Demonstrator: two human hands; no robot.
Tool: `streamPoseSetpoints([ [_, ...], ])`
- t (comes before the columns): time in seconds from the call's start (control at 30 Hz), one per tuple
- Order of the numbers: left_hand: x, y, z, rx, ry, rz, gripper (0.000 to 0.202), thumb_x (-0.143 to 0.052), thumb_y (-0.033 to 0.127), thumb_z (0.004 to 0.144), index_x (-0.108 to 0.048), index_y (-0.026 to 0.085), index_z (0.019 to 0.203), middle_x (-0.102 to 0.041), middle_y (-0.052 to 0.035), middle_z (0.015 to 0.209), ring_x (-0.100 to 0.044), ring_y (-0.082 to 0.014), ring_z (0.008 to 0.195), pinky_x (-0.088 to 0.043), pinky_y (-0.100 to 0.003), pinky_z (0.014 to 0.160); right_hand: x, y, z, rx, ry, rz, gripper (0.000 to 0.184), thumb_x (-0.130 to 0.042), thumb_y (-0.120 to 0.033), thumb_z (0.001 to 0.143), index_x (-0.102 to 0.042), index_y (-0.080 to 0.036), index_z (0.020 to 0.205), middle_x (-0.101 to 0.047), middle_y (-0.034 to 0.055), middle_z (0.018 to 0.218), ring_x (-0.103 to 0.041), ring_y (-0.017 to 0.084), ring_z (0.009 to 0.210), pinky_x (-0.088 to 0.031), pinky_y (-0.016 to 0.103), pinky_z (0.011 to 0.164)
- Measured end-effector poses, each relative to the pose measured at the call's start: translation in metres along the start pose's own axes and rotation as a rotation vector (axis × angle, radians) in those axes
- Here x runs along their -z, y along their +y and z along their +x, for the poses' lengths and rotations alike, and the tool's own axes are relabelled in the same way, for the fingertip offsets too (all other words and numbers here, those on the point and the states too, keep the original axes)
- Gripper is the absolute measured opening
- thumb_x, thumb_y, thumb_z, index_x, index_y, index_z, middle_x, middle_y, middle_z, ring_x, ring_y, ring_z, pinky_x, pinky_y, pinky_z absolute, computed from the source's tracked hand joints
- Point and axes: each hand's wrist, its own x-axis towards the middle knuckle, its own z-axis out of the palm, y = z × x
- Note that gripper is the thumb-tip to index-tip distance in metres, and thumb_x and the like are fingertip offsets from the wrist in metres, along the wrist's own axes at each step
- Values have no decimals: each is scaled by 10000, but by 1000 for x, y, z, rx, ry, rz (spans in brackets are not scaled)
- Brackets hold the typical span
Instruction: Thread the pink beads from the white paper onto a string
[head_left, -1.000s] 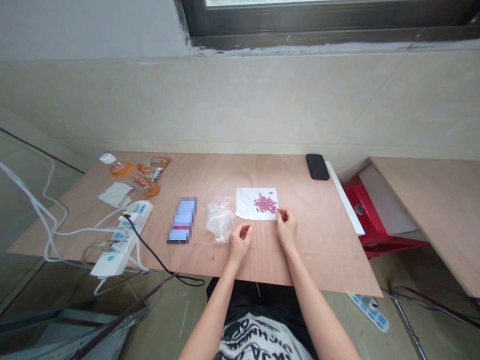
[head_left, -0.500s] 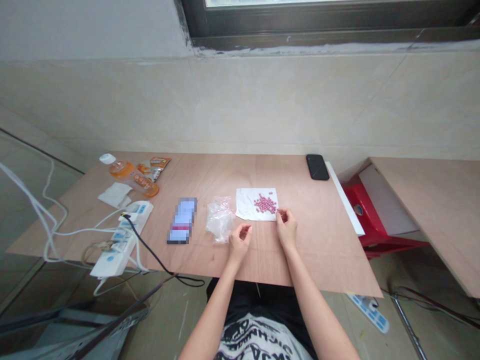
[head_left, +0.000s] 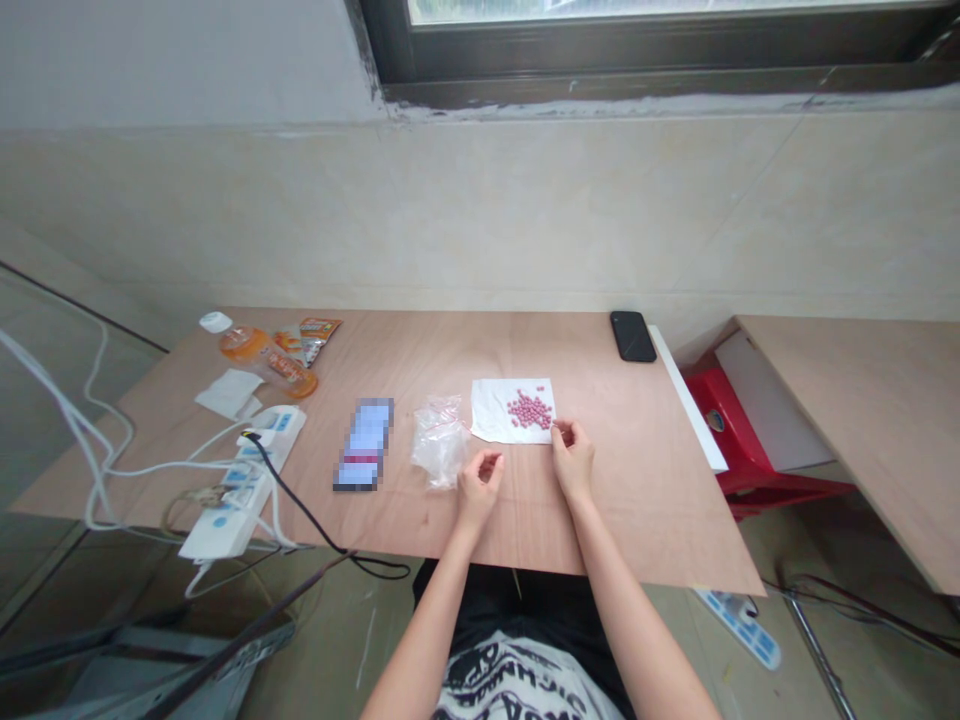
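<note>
Small pink beads (head_left: 529, 409) lie in a loose pile on a white tissue (head_left: 491, 410) in the middle of the table. At the tissue's lower right edge, close to the pile, is my right hand (head_left: 573, 465), with thumb and fingertips brought together. My left hand (head_left: 478, 488) rests on the table below the tissue, its fingers curled in a pinch. Whatever either pinch holds is too small to make out. Just left of my left hand lies a crumpled clear plastic bag (head_left: 439, 445).
Left of the bag is a phone (head_left: 364, 445) with a blurred screen. Farther left are a power strip (head_left: 244, 485) with cables, folded tissue (head_left: 229, 394), an orange drink bottle (head_left: 262, 358) on its side and a snack packet (head_left: 319, 338). A black phone (head_left: 633, 336) lies back right.
The whole view has tilted very slightly. Both hands, the beads and the bag keep the same places on the table.
</note>
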Motion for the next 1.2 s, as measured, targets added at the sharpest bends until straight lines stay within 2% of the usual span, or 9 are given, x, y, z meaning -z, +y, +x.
streamPoseSetpoints([
  [0.77, -1, -7, 1, 6, -23, 7, 206, -531, 340, 834, -622, 157, 860, -662, -45, 791, -626, -159, 725, -499, -273, 674, -2, 4, 1, 18, 1, -7, 226, -529, -353, 771, -621, -162, 850, -624, 25, 741, -531, 158, 618, -431, 277, 618],
  [1.2, -1, -8, 1, -2, -26, 9, 195, -531, 327, 830, -619, 155, 851, -661, -41, 780, -620, -151, 706, -493, -256, 662, 0, -1, 0, 13, 2, -16, 220, -532, -358, 767, -625, -169, 830, -633, 28, 735, -540, 165, 631, -431, 280, 637],
])
